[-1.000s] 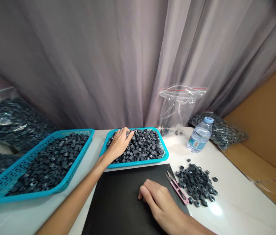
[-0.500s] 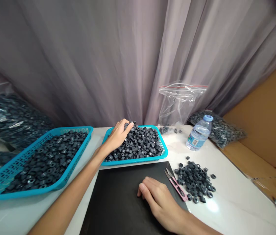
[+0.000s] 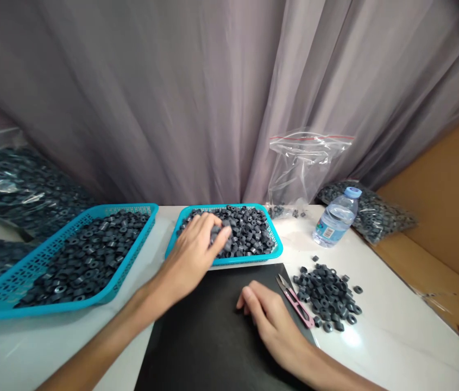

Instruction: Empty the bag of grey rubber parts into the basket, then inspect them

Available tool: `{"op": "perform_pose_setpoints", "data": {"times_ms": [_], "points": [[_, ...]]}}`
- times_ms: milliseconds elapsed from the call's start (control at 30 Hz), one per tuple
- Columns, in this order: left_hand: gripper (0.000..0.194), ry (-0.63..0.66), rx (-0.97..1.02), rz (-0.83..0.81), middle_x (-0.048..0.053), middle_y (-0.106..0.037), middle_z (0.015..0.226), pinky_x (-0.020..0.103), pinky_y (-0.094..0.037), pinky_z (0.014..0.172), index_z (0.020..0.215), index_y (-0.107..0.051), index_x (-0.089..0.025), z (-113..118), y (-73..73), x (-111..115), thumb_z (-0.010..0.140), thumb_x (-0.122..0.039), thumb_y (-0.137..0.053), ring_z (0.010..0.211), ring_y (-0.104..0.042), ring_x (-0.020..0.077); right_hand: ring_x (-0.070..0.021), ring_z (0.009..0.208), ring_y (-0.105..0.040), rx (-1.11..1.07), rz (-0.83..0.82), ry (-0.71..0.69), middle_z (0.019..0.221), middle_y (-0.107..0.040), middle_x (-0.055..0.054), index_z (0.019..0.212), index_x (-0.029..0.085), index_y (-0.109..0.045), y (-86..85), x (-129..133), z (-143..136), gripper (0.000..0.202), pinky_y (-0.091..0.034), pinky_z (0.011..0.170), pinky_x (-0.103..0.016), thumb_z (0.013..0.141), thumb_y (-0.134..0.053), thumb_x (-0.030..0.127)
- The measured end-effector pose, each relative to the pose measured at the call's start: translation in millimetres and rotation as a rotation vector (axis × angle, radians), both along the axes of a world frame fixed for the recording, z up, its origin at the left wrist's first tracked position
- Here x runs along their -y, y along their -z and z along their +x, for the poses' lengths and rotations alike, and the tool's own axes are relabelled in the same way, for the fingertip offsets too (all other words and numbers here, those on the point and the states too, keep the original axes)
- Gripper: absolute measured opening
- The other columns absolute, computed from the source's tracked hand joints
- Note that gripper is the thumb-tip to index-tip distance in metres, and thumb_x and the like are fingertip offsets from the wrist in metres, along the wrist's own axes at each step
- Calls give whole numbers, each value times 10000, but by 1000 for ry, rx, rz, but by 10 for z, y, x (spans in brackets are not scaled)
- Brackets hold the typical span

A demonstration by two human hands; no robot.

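Observation:
My left hand (image 3: 196, 244) is over the near side of the middle blue plastic basket (image 3: 249, 261). Its fingers are curled round several small dark grey ring-shaped pieces (image 3: 226, 231), which show between thumb and forefinger. More such pieces (image 3: 249, 225) fill that basket. My right hand (image 3: 265, 309) rests on a black mat (image 3: 196, 336) with its fingers curled in; nothing shows in it, though the palm is hidden. Just right of it lies a pair of pink-handled thread snips (image 3: 296, 303). Beyond the snips, a loose heap of the same pieces (image 3: 327, 296) sits on the white table.
A larger blue basket (image 3: 109, 290) of pieces stands at left, beside filled clear bags (image 3: 17, 184). Behind are an upright clear zip bag (image 3: 300, 174), a water bottle (image 3: 336, 218) and another filled bag (image 3: 379, 214). A grey curtain (image 3: 151, 108) hangs at the back.
My left hand has come back from the far part of the middle basket toward its near rim, with dark pieces in its fingers. The right hand stays on the mat; the view has shifted slightly.

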State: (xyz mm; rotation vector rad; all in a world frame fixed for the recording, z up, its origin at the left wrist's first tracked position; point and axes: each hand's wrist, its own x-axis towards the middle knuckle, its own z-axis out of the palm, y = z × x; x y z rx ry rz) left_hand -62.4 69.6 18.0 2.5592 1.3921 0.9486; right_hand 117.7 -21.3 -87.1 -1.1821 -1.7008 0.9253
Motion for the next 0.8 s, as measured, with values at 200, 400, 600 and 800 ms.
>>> {"op": "perform_pose_setpoints", "data": {"times_ms": [200, 400, 600, 800], "points": [[170, 133, -350, 224, 65, -645, 948, 407, -474, 814, 1013, -566, -177, 73, 572, 694, 1043, -295, -446, 884, -611, 263, -174, 852, -585, -85, -34, 257, 919, -617, -13, 979, 221, -558, 11, 16, 42, 315, -442, 795, -290, 1088, -370, 449], [148, 171, -406, 178, 94, -652, 994, 443, -509, 834, 1062, -599, -151, 84, 881, 718, 987, -271, -556, 923, -628, 290, -189, 917, -613, -3, 29, 141, 983, -633, -37, 1050, 220, -611, 60, -6, 64, 295, -454, 838, -310, 1095, -360, 369], [223, 198, -220, -76, 73, -591, 1100, 474, -513, 911, 1132, -572, -215, 15, 853, 710, 932, -303, -620, 1013, -598, 279, -196, 943, -616, 73, 92, 70, 989, -612, -47, 1039, 215, -636, 111, -43, 85, 246, -460, 854, -326, 1080, -401, 274], [391, 173, -94, -162, 74, -536, 1227, 466, -509, 991, 1226, -533, -257, -27, 861, 722, 880, -354, -688, 1139, -571, 279, -198, 902, -617, 115, 82, 76, 948, -612, -43, 1011, 216, -624, 89, -65, 154, 251, -490, 827, -342, 1083, -391, 279]]}}
